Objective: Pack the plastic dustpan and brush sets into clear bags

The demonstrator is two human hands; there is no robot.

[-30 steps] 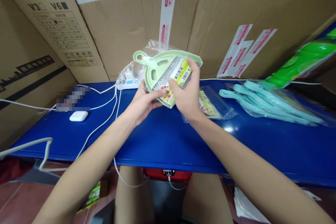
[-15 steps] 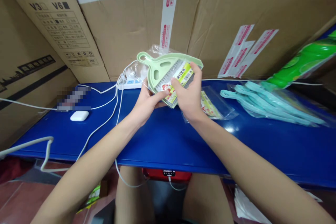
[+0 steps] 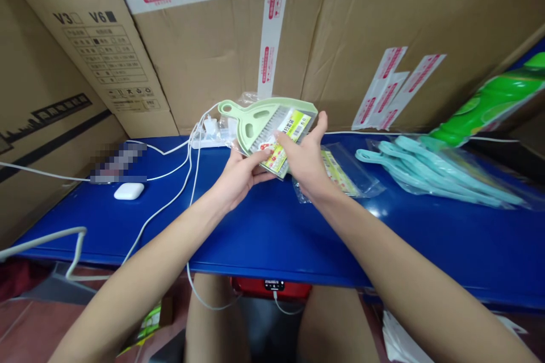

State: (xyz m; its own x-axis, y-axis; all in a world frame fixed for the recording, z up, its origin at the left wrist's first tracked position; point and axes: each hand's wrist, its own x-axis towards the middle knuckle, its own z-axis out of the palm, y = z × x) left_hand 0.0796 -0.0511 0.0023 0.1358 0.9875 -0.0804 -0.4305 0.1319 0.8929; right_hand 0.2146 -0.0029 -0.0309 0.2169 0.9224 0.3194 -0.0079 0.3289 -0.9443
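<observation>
Both my hands hold a small light-green dustpan [image 3: 251, 119] with a brush in it and a yellow printed label card [image 3: 284, 137] laid over the bristles. My left hand [image 3: 238, 173] grips the pan's near left edge from below, thumb on the card. Closed on the card and the pan's right side is my right hand [image 3: 304, 157], thumb on top and fingers behind. The set is lifted above the blue table [image 3: 264, 227], handle pointing up and left.
Clear bags with label cards [image 3: 344, 167] lie just right of my hands. A bagged pile of teal dustpans [image 3: 430, 167] and a green package [image 3: 489, 102] sit at the right. A power strip [image 3: 210, 133], white cables [image 3: 170, 204], an earbud case [image 3: 128, 190]; cardboard boxes [image 3: 204, 51] behind.
The dustpan set has dropped slightly and tipped flatter toward the table, and my right fingers have slid lower along its right edge. Both hands keep their hold.
</observation>
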